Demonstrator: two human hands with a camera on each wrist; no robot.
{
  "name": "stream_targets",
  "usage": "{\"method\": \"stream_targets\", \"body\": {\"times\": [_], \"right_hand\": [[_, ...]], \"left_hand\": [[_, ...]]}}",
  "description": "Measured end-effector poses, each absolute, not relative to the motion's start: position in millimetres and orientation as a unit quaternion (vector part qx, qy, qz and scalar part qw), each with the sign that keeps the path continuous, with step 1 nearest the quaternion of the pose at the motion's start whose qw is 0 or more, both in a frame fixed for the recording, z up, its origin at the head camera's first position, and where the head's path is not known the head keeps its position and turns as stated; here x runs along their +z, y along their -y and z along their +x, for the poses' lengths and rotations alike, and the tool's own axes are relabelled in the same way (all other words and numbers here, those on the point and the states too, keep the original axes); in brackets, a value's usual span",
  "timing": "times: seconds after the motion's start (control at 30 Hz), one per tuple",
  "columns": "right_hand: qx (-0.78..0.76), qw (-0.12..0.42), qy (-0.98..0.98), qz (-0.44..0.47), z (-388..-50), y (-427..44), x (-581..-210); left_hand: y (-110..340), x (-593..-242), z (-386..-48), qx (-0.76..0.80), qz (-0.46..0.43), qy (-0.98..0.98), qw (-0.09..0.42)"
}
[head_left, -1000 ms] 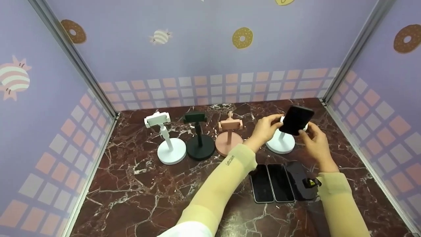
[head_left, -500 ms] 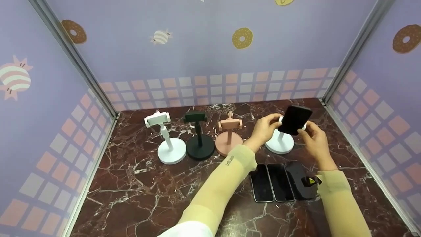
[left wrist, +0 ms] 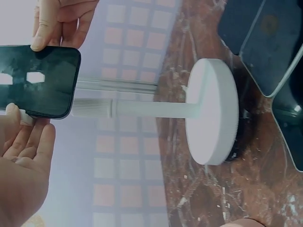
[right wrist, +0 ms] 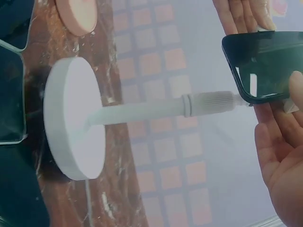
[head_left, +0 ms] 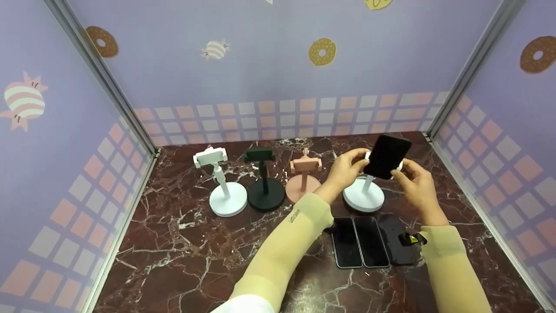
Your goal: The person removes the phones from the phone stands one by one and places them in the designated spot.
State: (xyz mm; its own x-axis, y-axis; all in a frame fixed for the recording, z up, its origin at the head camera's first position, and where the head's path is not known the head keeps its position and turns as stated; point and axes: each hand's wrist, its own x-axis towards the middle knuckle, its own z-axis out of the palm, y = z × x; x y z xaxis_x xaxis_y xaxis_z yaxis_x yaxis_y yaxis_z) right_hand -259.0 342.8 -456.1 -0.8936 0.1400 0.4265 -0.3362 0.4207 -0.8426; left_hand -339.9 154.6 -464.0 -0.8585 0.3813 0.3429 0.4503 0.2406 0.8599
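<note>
A white phone stand stands at the right, a black phone tilted in its holder. My left hand grips the holder's left end at the phone's edge. At the opposite end my right hand grips the holder, its thumb at the phone's lower right edge. In the left wrist view a white clamp end shows by the left thumb. The round base has a dark shadow under its rim and seems slightly raised off the table. My fingers partly hide the holder.
Left of my hands stand a pink phone stand, a black one and a white one. Three phones lie side by side in front: one at left, one in the middle, one at right. Patterned walls enclose the marble-look table.
The white stand's base has shifted left and a shadow now shows beneath it. The phone has moved slightly left and up with both hands still on the holder.
</note>
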Motion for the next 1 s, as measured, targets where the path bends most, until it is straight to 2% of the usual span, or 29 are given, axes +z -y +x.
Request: {"method": "stream_targets", "body": {"times": [0.37,1.0], "right_hand": [[0.558,0.236,0.791,0.083,-260.1,-341.0,-457.3],[0.575,0.194,0.771,0.196,-217.5,-291.0,-432.9]], "left_hand": [[-132.8,-447.3,-313.5,-0.614,-0.270,0.740,0.052],[-67.3,-441.4,-244.6,-0.690,-0.267,0.664,0.106]]}}
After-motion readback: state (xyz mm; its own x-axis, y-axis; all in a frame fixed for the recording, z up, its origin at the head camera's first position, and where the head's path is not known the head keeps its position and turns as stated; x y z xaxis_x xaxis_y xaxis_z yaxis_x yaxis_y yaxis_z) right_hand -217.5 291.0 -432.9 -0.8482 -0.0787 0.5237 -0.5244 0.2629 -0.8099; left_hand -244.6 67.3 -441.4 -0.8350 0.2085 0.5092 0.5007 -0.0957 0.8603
